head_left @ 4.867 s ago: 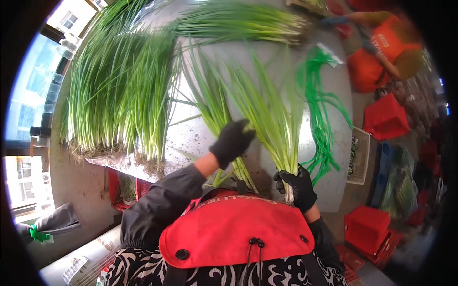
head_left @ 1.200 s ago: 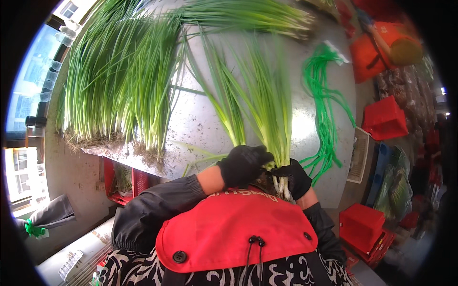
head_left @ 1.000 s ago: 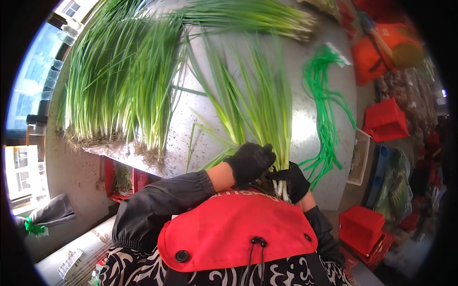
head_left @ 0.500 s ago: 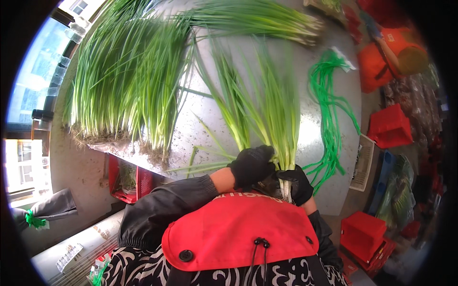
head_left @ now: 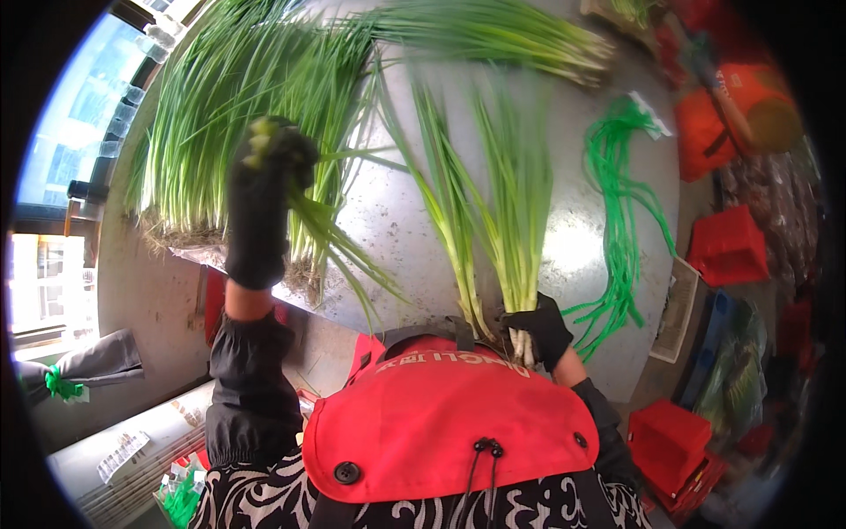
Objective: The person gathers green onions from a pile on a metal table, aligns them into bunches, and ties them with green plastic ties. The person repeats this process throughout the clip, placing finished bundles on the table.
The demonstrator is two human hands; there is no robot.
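Note:
My right hand (head_left: 546,331), in a black glove, is closed around the white lower ends of a bunch of spring onions (head_left: 520,220) at the table's near edge. The green tops of that bunch point away across the metal table. Just left of it lies a thinner bunch of spring onions (head_left: 448,207). My left hand (head_left: 263,198), also gloved in black, is raised at the left in front of the big pile. It is closed on some loose spring onion leaves (head_left: 328,240), which trail out below and to the right.
A large pile of spring onions (head_left: 198,159) with soil on the roots covers the table's left side. More spring onions (head_left: 520,44) lie across the far side. Green ties (head_left: 617,194) hang together at the right. Red crates (head_left: 727,247) stand beyond the right edge.
My left hand has moved from beside my right hand to the far left, carrying loose leaves that lay near the table's front edge. My right hand keeps its grip on the bunch.

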